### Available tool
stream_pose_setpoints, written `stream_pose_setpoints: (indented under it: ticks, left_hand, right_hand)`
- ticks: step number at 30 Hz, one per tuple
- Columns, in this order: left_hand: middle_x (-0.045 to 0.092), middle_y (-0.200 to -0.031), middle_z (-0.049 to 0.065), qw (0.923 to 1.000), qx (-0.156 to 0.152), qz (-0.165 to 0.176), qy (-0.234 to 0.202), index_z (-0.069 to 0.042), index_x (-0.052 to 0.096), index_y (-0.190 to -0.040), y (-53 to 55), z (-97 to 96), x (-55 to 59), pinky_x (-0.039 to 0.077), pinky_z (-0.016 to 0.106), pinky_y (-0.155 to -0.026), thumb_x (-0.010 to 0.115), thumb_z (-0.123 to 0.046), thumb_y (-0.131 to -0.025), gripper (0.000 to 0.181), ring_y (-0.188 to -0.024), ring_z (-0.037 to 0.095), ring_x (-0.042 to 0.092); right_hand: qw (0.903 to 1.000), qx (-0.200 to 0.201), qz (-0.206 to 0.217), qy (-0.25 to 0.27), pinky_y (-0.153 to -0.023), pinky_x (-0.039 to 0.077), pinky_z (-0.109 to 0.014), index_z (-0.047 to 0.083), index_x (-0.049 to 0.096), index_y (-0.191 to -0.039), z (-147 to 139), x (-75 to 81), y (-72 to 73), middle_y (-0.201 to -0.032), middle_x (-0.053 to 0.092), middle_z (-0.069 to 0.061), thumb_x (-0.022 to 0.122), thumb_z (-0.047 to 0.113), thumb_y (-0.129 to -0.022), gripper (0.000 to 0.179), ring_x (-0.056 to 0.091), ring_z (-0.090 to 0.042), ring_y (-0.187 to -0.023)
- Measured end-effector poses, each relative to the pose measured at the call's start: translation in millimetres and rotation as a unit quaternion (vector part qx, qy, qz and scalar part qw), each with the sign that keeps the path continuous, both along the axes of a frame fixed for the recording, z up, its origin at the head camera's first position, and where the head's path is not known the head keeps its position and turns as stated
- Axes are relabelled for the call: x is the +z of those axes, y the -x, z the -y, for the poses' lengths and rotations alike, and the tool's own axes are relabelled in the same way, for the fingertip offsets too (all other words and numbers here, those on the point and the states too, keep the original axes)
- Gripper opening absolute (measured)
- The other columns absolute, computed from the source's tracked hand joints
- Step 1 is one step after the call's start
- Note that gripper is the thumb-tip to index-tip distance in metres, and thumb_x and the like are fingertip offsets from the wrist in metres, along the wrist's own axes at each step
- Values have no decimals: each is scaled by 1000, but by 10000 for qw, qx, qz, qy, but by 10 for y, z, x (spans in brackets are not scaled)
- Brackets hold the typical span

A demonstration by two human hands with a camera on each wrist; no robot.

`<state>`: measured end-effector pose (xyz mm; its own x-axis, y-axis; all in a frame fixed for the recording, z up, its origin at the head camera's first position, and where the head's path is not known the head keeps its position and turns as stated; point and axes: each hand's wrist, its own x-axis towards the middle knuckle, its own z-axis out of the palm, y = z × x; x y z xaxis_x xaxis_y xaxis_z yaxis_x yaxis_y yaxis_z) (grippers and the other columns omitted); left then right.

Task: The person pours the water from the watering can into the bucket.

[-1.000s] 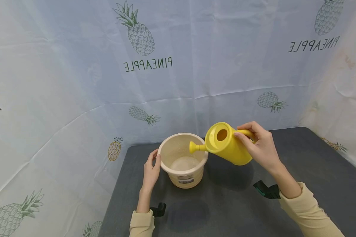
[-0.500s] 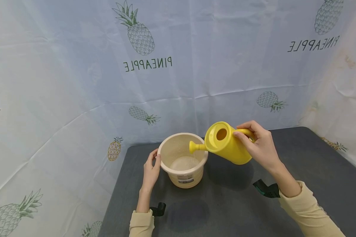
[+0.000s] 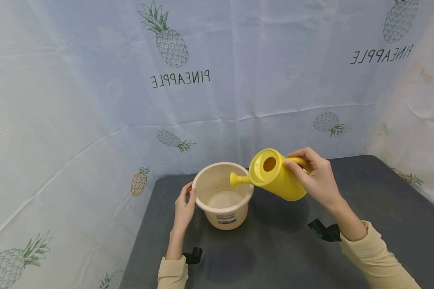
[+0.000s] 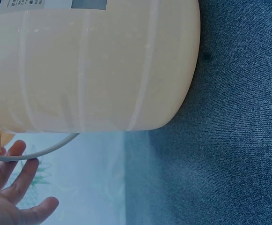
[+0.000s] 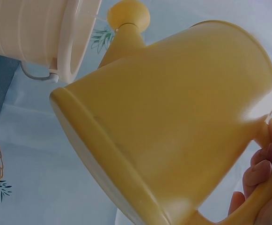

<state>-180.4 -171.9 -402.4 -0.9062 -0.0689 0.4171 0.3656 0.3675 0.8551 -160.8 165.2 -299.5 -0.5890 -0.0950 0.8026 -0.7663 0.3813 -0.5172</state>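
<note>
A cream plastic bucket (image 3: 224, 218) with a label on its side stands upright on the dark table. My left hand (image 3: 184, 208) rests against the rim's left side; in the left wrist view its loosely spread fingers (image 4: 25, 180) lie by the grey bail handle (image 4: 56, 146). With my right hand (image 3: 320, 180) I grip the handle (image 5: 262, 197) of a yellow watering can (image 3: 287, 182). The can is held above the table, tilted left, its spout head (image 3: 235, 179) over the bucket's opening. Faint thin streaks, apparently water, leave the spout head in the right wrist view.
The dark cloth-like tabletop (image 3: 231, 265) carries the bucket. A white curtain (image 3: 209, 108) printed with pineapples hangs behind and at both sides. Black straps with camera mounts (image 3: 325, 231) sit at both wrists.
Almost nothing differs. The watering can has shifted very slightly left, still tilted over the bucket; the left hand and bucket have stayed in place.
</note>
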Motion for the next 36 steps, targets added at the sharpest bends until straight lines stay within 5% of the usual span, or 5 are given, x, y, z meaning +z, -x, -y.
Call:
stream_pose_setpoints:
  ticks: [36]
  left_hand:
    - [53,-120,27,10000,50,40,-16,6,48,-129,-8,-6,45,36,55,-94,47,-12,-98,36,-116,39,45]
  right_hand:
    - [9999,-63,-43,-130,-69,46,-11,-5,60,-93,16,31,12,-84,62,-8,67,-16,-74,23,58,0,-76]
